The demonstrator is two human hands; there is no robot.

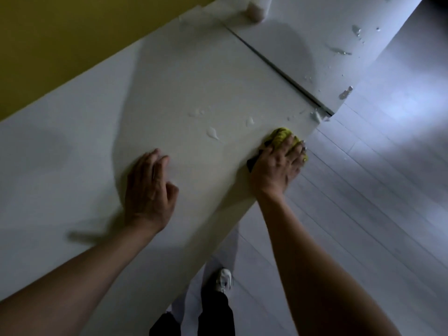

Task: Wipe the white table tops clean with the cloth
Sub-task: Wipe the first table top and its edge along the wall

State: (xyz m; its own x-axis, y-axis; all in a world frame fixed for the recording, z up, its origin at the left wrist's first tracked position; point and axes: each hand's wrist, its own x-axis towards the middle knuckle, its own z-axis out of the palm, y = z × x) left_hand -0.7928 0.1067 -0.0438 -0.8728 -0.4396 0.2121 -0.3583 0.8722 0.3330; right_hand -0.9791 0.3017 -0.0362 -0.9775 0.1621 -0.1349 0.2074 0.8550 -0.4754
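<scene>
Mustard-yellow wall [48, 40] fills the far left, w/ the near white table top [80, 132] running diagonally below it. Left hand [149, 190] lies palm-down on that top, fingers straight and close together, thumb out to the side, holding nothing; looks like a brace for the body's weight. Forearm comes in low from the bottom-left corner.

Centre: droplets [213, 133] of spilled liquid sit just beyond the hands, between them. A dark seam [278, 69] splits this top from the second table top [315, 27], which carries more wet smears [339, 50] toward its outer edge. A blurry pale container [255, 9] stands at the far end, cut off by the frame.

Right: right hand [278, 166] presses the yellow-green cloth [282, 137] flat at the near top's outer edge, fingers spread over it and curling off the lip, wrist bent, forearm reaching up from the bottom right. Cloth is bunched under the palm, partly overhanging the floor [375, 190] side.

Judgement: step in hand is a wiping pass along the edge. To do it well, keep the palm flat w/ even pressure, pull strokes inward so liquid isn't pushed off onto the floor, overlap passes toward the droplets, then cross the seam, where liquid could collect. Refold the cloth once soaked. Second top looks mostly undone.
</scene>
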